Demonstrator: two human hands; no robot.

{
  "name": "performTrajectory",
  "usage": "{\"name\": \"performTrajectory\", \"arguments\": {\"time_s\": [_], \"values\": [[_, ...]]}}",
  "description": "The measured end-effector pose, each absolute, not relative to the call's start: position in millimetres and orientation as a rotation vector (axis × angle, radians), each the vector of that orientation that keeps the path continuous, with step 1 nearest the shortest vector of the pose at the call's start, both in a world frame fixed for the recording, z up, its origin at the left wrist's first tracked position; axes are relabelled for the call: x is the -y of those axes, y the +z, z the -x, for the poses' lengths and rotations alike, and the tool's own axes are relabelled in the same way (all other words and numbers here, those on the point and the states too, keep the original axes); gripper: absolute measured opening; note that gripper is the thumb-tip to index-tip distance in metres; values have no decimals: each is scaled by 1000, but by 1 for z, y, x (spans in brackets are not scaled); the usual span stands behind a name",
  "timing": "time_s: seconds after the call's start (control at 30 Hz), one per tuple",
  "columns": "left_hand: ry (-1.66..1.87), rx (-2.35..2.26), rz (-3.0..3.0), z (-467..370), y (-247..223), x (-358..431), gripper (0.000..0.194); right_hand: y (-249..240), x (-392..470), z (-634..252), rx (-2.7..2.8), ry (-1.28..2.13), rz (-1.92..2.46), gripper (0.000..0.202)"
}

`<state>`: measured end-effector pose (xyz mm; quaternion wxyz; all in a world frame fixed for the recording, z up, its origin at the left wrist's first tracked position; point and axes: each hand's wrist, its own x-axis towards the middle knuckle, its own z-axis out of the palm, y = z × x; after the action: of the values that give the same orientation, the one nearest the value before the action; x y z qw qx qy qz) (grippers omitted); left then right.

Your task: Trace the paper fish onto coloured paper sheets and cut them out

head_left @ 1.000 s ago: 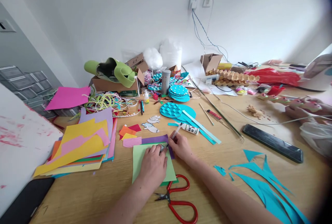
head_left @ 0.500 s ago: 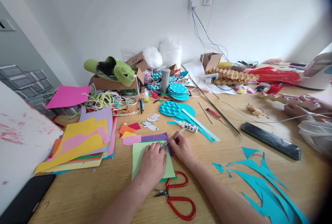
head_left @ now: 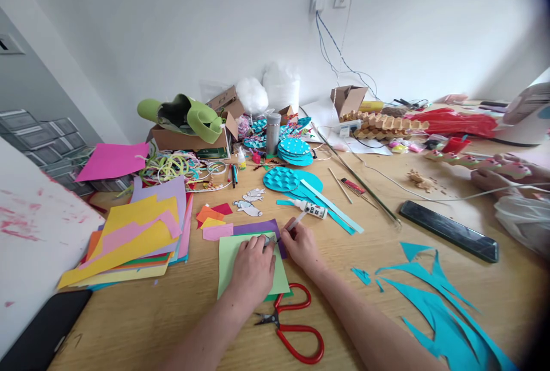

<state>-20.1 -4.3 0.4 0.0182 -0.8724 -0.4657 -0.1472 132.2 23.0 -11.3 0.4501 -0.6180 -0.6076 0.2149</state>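
Note:
My left hand (head_left: 254,262) lies flat on a light green paper square (head_left: 227,268), its fingertips pressing a small grey-white paper cutout (head_left: 270,239) that they partly cover. Close by on the right, my right hand (head_left: 301,245) pinches a slim white pen (head_left: 295,223), its tip at the cutout's edge. Purple paper (head_left: 258,226) shows behind the green square, and a darker green sheet (head_left: 279,296) peeks out beneath it. Red-handled scissors (head_left: 296,325) rest in front, blades pointing left. Past my hands lie two fish-like paper cutouts (head_left: 248,208) and a white glue bottle (head_left: 313,209).
Stacked coloured paper (head_left: 141,216) lies left, blue paper scraps (head_left: 429,302) right. A black phone (head_left: 449,232) and a long green stick (head_left: 361,179) are beyond. At the right edge, another person's hands (head_left: 492,179) hold a painted egg-carton strip (head_left: 476,163).
The view has shifted very slightly. Both my hands keep nearly the same pose on the paper, and the pen has barely moved.

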Motion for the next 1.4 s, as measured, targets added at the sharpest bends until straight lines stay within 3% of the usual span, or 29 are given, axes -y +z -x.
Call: {"name": "performTrajectory", "arguments": {"time_s": [1.4], "values": [[-422, 1478, 2748, 19, 2, 4, 32, -13, -22, -133, 1465, 540, 1500, 14]]}}
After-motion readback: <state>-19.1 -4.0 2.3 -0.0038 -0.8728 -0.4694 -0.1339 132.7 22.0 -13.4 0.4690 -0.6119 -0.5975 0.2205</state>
